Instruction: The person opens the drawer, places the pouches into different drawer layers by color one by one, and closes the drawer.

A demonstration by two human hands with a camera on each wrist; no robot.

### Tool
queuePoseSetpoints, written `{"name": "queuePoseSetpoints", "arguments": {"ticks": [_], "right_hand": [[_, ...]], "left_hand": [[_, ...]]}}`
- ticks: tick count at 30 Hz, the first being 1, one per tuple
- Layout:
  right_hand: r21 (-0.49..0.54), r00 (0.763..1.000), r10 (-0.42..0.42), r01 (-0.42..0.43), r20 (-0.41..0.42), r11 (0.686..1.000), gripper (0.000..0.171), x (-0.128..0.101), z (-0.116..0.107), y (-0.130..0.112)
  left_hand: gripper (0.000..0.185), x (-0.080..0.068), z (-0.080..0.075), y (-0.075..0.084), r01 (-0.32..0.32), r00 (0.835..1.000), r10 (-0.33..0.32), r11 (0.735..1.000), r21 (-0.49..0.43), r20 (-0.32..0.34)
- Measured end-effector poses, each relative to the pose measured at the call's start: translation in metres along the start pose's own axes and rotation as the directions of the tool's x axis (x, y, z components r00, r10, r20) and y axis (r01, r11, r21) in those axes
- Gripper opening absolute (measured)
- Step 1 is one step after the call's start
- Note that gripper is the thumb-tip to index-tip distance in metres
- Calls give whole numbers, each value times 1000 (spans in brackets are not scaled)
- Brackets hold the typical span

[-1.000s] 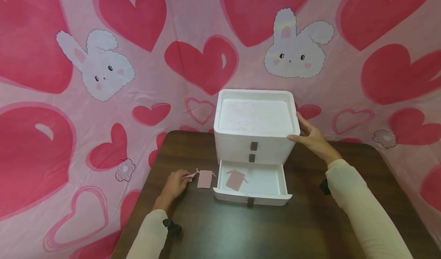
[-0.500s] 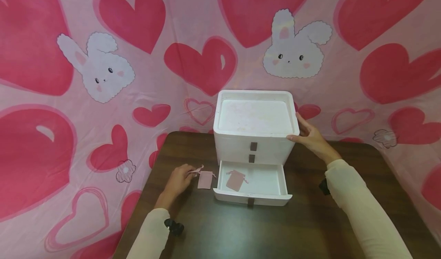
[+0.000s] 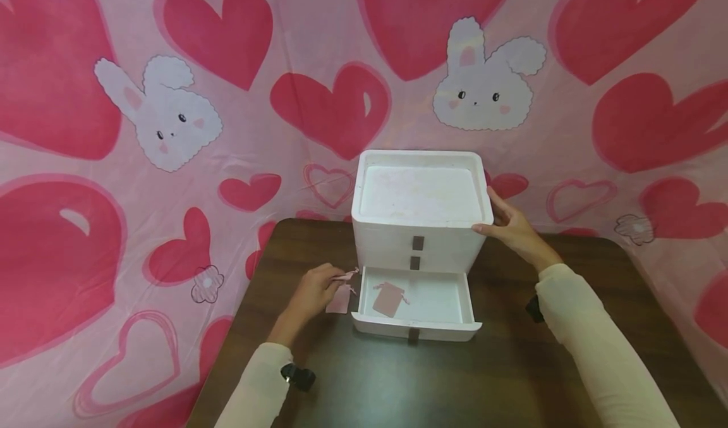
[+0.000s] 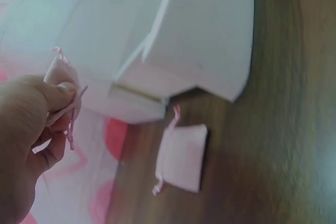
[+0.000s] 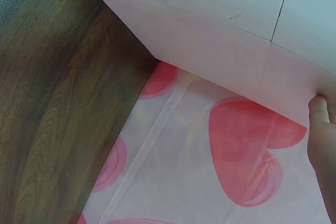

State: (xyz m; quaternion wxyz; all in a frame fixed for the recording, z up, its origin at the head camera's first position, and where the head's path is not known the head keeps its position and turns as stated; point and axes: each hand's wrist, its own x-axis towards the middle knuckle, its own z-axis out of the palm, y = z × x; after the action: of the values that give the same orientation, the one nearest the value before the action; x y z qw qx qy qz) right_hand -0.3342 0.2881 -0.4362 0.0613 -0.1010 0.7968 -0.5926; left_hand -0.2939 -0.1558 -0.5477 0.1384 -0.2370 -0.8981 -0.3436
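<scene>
My left hand (image 3: 315,292) pinches a small pink drawstring pouch (image 4: 65,74) between thumb and fingers, beside the drawer's left wall. Below that hand, a second pink drawstring pouch (image 4: 182,157) lies flat on the table, partly covered by the hand in the head view. A third pink pouch (image 3: 389,299) lies in the left part of the pulled-out bottom drawer (image 3: 438,332) of a white drawer unit (image 3: 421,191). At the unit's upper right front corner rests my right hand (image 3: 514,229), its thumb at the front and its fingers along the side.
The drawer unit's two upper drawers are closed, each with a brown tab (image 3: 418,243). Its top is a shallow rimmed tray. It stands on a dark wooden table (image 3: 387,377), close to a pink cloth backdrop (image 3: 318,30) with hearts and rabbits.
My left hand has lifted its pouch and moved right, past the pouch on the table to the drawer's left side. The right hand stays at the unit's corner.
</scene>
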Motion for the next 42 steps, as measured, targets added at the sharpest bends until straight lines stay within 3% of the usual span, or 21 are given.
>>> {"name": "queuePoseSetpoints", "arguments": {"ticks": [6, 12, 22, 33, 42], "right_hand": [[26, 1000, -7, 7, 5, 1000, 96, 0, 1, 2], [30, 1000, -20, 20, -2, 999, 97, 0, 0, 1], [46, 1000, -25, 25, -13, 999, 98, 0, 0, 3], [16, 1000, -13, 14, -21, 1000, 98, 0, 0, 2], [6, 1000, -2, 2, -25, 1000, 97, 0, 1, 3]], "left_hand": [[14, 12, 2, 20, -77, 997, 78, 996, -48, 26], [19, 22, 6, 38, -64, 995, 69, 995, -78, 74], [18, 36, 31, 65, -132, 978, 139, 990, -53, 158], [15, 50, 50, 77, -177, 968, 185, 982, -58, 168], [16, 56, 67, 86, -132, 954, 139, 990, -43, 265]]}}
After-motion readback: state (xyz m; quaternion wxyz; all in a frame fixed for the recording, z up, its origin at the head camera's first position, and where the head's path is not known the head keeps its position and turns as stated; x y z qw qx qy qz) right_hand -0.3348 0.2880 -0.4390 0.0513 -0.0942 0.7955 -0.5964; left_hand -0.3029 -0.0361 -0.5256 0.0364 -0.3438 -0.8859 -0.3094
